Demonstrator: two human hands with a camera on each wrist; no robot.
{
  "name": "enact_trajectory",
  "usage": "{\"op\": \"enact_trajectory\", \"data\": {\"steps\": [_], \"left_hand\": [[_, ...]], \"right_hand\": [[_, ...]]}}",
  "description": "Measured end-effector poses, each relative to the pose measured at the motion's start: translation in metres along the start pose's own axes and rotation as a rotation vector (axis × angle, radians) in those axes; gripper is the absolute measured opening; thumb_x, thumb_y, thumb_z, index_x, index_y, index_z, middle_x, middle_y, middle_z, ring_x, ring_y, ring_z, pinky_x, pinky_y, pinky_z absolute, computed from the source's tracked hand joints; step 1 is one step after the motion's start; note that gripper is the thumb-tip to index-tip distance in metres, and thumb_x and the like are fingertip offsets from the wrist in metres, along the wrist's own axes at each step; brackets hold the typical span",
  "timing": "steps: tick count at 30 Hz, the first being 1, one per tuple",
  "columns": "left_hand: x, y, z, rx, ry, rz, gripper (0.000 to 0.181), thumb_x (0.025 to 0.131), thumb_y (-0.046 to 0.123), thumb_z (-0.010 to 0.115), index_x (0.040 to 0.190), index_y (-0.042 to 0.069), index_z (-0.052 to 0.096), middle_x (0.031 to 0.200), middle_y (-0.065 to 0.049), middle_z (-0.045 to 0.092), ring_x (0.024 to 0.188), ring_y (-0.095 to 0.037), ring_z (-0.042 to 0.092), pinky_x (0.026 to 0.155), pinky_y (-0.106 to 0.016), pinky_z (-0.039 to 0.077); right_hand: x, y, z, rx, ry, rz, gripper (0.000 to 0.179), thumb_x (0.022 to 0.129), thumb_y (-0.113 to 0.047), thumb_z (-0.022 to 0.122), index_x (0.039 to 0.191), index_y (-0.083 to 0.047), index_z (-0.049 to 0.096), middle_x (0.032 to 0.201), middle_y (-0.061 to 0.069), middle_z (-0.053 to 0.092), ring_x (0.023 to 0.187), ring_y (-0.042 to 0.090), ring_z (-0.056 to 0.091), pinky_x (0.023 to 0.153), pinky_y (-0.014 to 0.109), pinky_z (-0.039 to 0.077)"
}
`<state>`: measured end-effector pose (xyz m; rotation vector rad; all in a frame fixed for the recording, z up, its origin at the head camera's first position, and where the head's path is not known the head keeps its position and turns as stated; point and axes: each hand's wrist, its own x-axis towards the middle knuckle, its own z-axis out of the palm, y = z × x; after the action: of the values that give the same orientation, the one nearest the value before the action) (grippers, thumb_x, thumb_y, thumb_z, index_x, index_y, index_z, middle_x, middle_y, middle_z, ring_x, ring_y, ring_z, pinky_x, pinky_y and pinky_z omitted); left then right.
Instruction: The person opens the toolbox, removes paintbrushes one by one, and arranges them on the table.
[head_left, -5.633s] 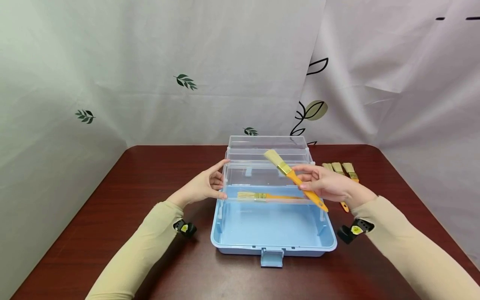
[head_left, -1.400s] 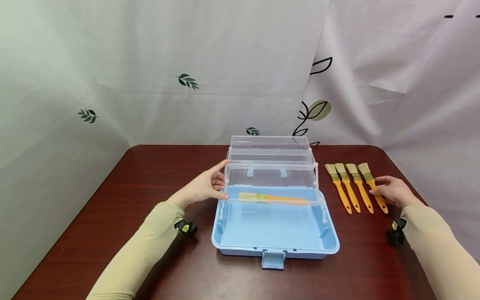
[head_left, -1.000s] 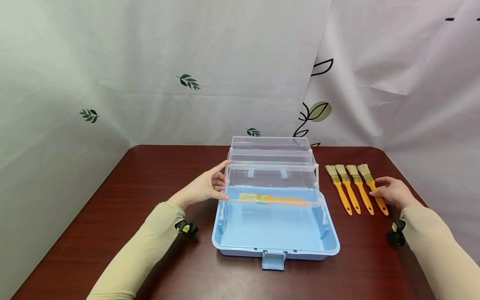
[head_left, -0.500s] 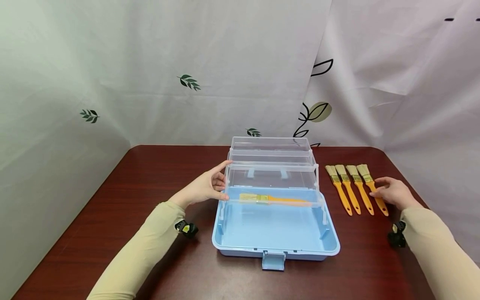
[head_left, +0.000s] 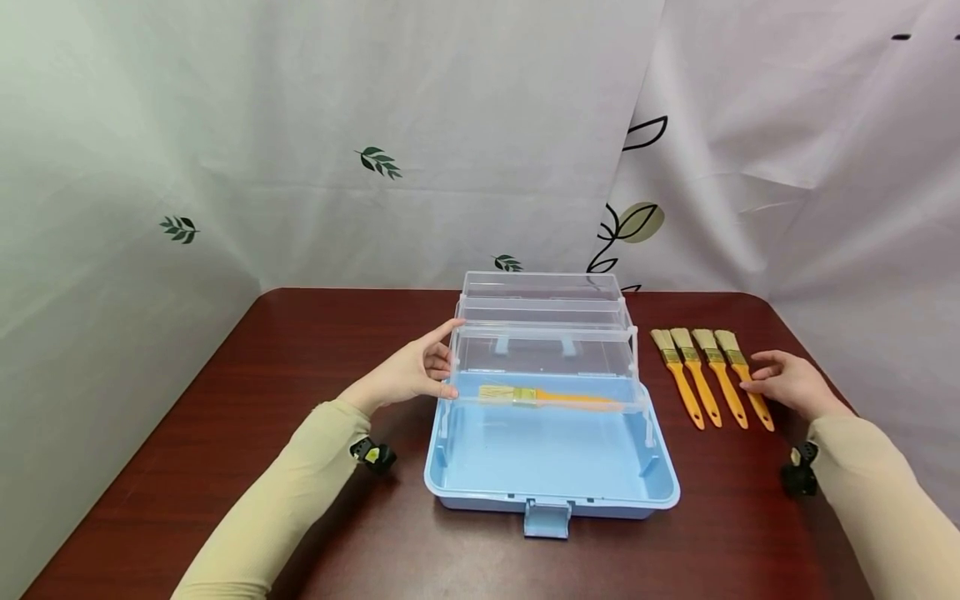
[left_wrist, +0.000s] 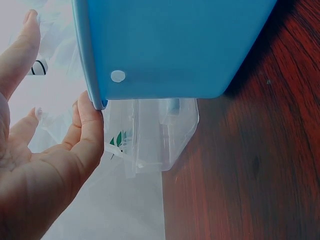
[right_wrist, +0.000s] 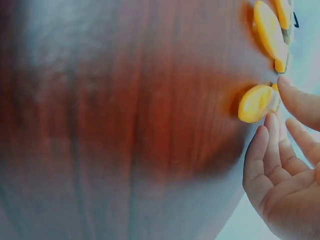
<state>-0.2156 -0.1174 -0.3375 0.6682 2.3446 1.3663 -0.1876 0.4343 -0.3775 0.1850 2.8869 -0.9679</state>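
A light blue toolbox [head_left: 540, 462] stands open mid-table, with clear plastic trays [head_left: 543, 350] raised in tiers above it. Behind the lowest tray's clear front lies a paintbrush [head_left: 525, 397] with a yellow handle. My left hand [head_left: 397, 377] grips that tray's left end, thumb at the front corner and index finger at the back; in the left wrist view its fingers [left_wrist: 90, 125] meet the blue rim. At far right my right hand [head_left: 795, 385] pinches the rightmost paintbrush [head_left: 760, 408] by its handle, flat on the table.
Several more paintbrushes [head_left: 699, 383] lie side by side right of the box, bristles away from me. The box's latch [head_left: 547, 520] hangs down in front. A white cloth [head_left: 420, 100] with leaf prints closes off the dark red table [head_left: 315, 350] behind.
The brush my right hand held over the box earlier now lies rightmost in the row. In the last half second it has turned slightly toward its neighbours. My left hand has stayed put.
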Motion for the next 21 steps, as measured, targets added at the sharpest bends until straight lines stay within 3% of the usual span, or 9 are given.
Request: {"op": "enact_trajectory", "data": {"steps": [7,14,21], "left_hand": [[0.0,0.001,0.0,0.005,0.002,0.005,0.103,0.072,0.011,0.083,0.152,0.026,0.019,0.109,-0.015,0.051,0.093,-0.022,0.055,0.089,-0.031,0.049],[0.0,0.001,0.0,0.003,0.007,-0.006,0.103,0.072,0.011,0.083,0.152,0.027,0.019,0.11,-0.015,0.051,0.094,-0.022,0.055,0.089,-0.032,0.049],[-0.001,0.001,0.0,-0.007,0.003,0.002,0.103,0.073,0.011,0.082,0.152,0.027,0.018,0.11,-0.015,0.05,0.094,-0.022,0.054,0.089,-0.032,0.049]], "right_hand": [[-0.001,-0.003,-0.002,-0.009,0.018,-0.054,0.066,0.088,-0.021,0.068,0.131,0.018,0.035,0.099,0.028,0.059,0.08,0.025,0.061,0.07,0.041,0.054],[-0.004,-0.015,-0.003,0.007,0.063,-0.111,0.063,0.092,-0.03,0.063,0.134,0.011,0.04,0.101,0.02,0.06,0.071,-0.011,0.048,0.062,0.017,0.046],[-0.009,-0.027,0.001,0.07,0.034,-0.147,0.062,0.093,-0.027,0.061,0.135,0.012,0.037,0.098,0.008,0.059,0.072,-0.011,0.05,0.064,0.016,0.048]]}}
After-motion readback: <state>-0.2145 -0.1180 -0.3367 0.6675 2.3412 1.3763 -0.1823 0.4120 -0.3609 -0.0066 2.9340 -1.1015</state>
